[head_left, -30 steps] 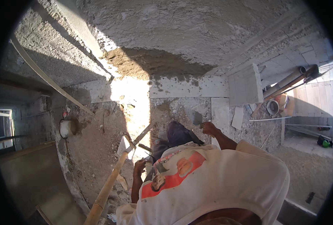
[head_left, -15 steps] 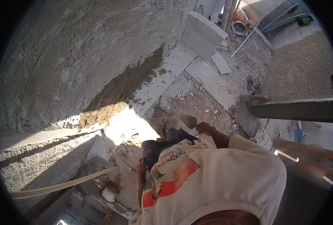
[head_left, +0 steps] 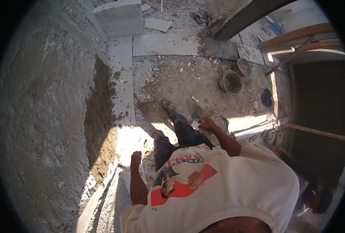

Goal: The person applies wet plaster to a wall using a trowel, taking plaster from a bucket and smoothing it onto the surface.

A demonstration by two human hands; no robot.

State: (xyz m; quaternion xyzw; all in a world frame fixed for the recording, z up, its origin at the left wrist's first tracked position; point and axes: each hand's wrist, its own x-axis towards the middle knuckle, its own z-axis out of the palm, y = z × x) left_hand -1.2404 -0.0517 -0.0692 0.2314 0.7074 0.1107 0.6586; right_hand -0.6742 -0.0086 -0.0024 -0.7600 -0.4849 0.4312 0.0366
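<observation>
My right hand (head_left: pixel 207 124) is closed around the handle of a trowel (head_left: pixel 194 108), whose blade points away over the dirt floor. Just beyond that hand is a round container (head_left: pixel 220 122), partly hidden by my forearm. My left hand (head_left: pixel 136 159) hangs low at my left side, fingers curled, with nothing visible in it. It is close to the sunlit strip at the base of the rough wall (head_left: pixel 52 105). A dark band of damp mortar (head_left: pixel 97 112) covers the wall's lower part, and wet splatters dot the pale slab (head_left: pixel 122 85) beside it.
Two buckets, one nearer (head_left: pixel 230 82) and one farther (head_left: pixel 244 67), stand on the rubble-strewn floor ahead right. A block partition (head_left: pixel 120 19) rises at the far left. Another person (head_left: pixel 302 186) is at the lower right, near a wooden strip (head_left: pixel 316 132).
My view and body have turned right, bringing the buckets and another person into sight. The trowel stays in my right hand; my left hand is now farther out from my leg.
</observation>
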